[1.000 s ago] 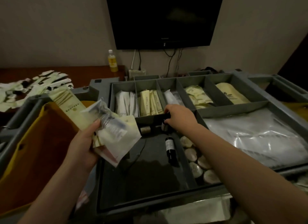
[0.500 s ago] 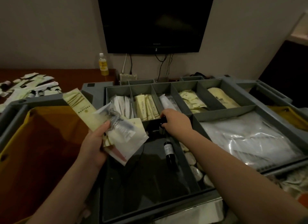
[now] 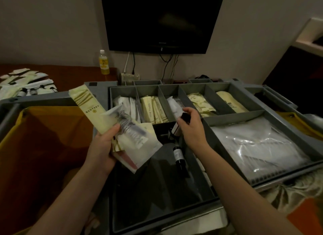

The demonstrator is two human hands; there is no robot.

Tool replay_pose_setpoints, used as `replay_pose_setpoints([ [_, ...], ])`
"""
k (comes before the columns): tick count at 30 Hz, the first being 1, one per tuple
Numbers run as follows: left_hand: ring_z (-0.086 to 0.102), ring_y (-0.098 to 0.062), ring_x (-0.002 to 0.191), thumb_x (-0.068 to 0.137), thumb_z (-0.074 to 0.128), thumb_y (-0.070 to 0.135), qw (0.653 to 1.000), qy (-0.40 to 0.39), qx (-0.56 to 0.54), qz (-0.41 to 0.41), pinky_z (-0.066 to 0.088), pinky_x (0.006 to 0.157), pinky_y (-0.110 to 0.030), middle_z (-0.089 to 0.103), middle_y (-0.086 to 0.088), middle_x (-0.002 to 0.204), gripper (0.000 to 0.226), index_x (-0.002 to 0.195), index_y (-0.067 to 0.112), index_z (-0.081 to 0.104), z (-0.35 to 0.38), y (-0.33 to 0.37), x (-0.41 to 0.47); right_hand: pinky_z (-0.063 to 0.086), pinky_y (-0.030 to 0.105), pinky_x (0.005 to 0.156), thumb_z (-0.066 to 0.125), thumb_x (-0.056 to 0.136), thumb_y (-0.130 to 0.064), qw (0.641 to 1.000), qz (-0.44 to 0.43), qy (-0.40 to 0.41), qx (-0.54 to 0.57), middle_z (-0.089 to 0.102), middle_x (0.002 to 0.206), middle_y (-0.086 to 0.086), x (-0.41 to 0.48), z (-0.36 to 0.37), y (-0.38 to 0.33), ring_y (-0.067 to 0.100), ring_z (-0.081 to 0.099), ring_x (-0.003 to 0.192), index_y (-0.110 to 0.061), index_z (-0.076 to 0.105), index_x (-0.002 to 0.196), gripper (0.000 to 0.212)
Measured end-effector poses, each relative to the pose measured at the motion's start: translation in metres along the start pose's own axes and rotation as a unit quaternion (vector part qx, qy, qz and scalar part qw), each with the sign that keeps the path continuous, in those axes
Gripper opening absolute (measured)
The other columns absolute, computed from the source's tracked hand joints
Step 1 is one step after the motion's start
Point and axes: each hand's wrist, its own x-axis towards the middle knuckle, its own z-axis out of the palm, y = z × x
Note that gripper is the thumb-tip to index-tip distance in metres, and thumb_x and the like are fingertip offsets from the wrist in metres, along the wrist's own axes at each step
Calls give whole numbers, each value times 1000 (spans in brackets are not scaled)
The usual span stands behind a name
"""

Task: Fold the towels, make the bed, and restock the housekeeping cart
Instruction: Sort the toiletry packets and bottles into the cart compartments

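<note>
The right hand (image 3: pixel 192 129) grips a small dark bottle (image 3: pixel 177 128) round its white-labelled body, cap tilted up and away, above the tray of the cart (image 3: pixel 230 114). Just below that hand a second bottle (image 3: pixel 179 156) lies flat in the large dark compartment. To its left, the left hand (image 3: pixel 103 147) clutches a fan of packets (image 3: pixel 132 136), one long cream one sticking up. Beyond the right fingers, narrow compartments hold sachets (image 3: pixel 153 108); to the hand's right lie clear bags (image 3: pixel 262 147). A TV (image 3: pixel 160 19) hangs on the wall beyond.
</note>
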Motion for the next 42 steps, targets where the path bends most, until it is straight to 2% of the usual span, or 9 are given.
replay_pose_setpoints([
  [3, 66, -23, 103, 92, 57, 16, 1000, 7, 3, 17, 55, 73, -33, 65, -10, 119, 42, 133, 15, 50, -4, 1, 5, 44, 26, 94, 61, 91, -18, 998, 6, -11, -68, 50, 115, -10, -6, -1, 12, 7, 48, 111, -22, 53, 123, 34],
  [7, 66, -21, 102, 91, 57, 17, 1000, 12, -1, 21, 55, 70, -33, 65, -7, 118, 44, 134, 17, 49, -6, 0, 7, 39, 18, 88, 66, 87, -15, 986, -10, -34, -162, 56, 116, -7, -9, -2, 19, 3, 48, 104, -21, 57, 120, 35],
  [12, 69, -15, 91, 92, 57, 18, 1000, 22, -1, 22, 55, 61, -27, 67, -5, 114, 39, 131, 16, 52, -7, 0, 6, 41, 38, 101, 70, 83, -23, 950, -37, -49, -305, 55, 120, -6, -5, 2, 25, 13, 50, 114, -25, 54, 118, 39],
  [21, 68, -19, 97, 92, 57, 18, 1000, 14, -6, 20, 55, 72, -33, 66, -8, 117, 41, 132, 14, 50, -7, 5, 1, 39, 35, 99, 71, 80, -34, 945, -40, -44, -321, 47, 122, -5, -14, -8, 18, 14, 45, 115, -28, 51, 118, 43],
  [25, 69, -18, 96, 91, 58, 18, 1000, 18, -8, 23, 56, 73, -33, 68, -6, 113, 39, 129, 14, 53, -6, 3, 1, 29, 38, 98, 59, 88, -43, 870, -94, -163, -456, 54, 116, -11, -43, -21, 9, 15, 42, 118, -38, 58, 114, 27],
  [28, 68, -18, 99, 91, 59, 18, 1000, 16, -3, 20, 56, 76, -34, 67, -6, 116, 40, 130, 14, 52, -6, 1, 2, 16, 46, 107, 58, 88, -43, 787, -137, -226, -557, 48, 128, -8, -56, -22, 7, 20, 31, 128, -40, 57, 121, 33],
  [33, 68, -18, 98, 91, 59, 18, 999, 34, -15, 13, 56, 72, -32, 66, -6, 117, 40, 131, 14, 52, -7, 0, 3, 1, 61, 112, 62, 84, -50, 720, -113, -301, -615, 41, 138, -1, -51, -21, 2, 27, 21, 138, -40, 50, 131, 49],
  [36, 69, -17, 95, 92, 58, 18, 999, 36, -22, 11, 57, 69, -32, 67, -5, 115, 40, 131, 15, 51, -7, 1, 2, 1, 61, 112, 65, 83, -46, 703, -118, -318, -625, 40, 138, 1, -53, -23, 4, 29, 22, 138, -39, 46, 134, 54],
  [42, 69, -17, 94, 92, 57, 15, 999, 32, -37, 7, 56, 69, -34, 68, -5, 113, 39, 130, 16, 52, -6, 2, 1, 6, 57, 114, 66, 85, -33, 711, -135, -293, -625, 43, 133, 3, -53, -20, 6, 28, 29, 133, -38, 51, 130, 47],
])
